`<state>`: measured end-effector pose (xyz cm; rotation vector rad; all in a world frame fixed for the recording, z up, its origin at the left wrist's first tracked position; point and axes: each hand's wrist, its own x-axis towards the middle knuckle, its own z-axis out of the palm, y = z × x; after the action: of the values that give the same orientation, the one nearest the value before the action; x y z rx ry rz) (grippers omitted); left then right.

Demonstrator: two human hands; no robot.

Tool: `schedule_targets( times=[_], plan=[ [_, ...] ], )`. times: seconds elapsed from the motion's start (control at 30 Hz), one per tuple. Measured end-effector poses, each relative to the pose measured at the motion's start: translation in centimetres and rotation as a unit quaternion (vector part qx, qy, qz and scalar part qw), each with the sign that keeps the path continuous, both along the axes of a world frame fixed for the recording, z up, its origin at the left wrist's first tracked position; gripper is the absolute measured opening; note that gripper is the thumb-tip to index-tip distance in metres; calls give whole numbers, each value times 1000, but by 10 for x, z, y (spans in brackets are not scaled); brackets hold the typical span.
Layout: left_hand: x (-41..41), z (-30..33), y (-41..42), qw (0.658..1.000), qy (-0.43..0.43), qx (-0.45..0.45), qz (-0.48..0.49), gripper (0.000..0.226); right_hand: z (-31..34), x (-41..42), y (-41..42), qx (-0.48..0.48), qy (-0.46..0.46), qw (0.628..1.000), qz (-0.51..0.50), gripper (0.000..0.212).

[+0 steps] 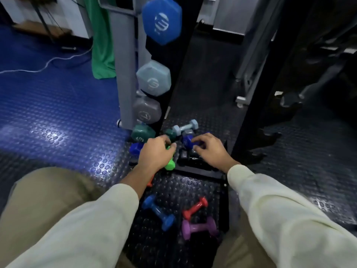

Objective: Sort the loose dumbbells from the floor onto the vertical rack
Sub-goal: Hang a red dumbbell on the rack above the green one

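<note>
The left hand (154,153) grips a green dumbbell (170,163) by the rack (125,74), while the right hand (208,149) curls round a dark blue dumbbell (187,141).

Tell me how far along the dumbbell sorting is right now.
Partly done. The rack already holds several dumbbells, from the big blue one downward. In hand: the left hand grips a green dumbbell; the right hand reaches into the pile beside it. Left on the floor: the blue, red and purple dumbbells, plus that pile.

left grip (154,153) curled, right grip (209,149) curled
</note>
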<state>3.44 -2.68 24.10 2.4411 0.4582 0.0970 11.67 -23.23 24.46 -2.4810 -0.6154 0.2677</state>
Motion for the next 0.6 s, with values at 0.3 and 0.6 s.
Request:
schedule_targets(
  times=[0.3, 0.6],
  plan=[
    [15, -123, -33, 972, 220, -40, -72, 34, -145, 9, -39, -162, 193, 967, -36, 30],
    [11, -223, -103, 921, 360, -117, -93, 53, -251, -19, -73, -158, 274, 945, -88, 23]
  ],
)
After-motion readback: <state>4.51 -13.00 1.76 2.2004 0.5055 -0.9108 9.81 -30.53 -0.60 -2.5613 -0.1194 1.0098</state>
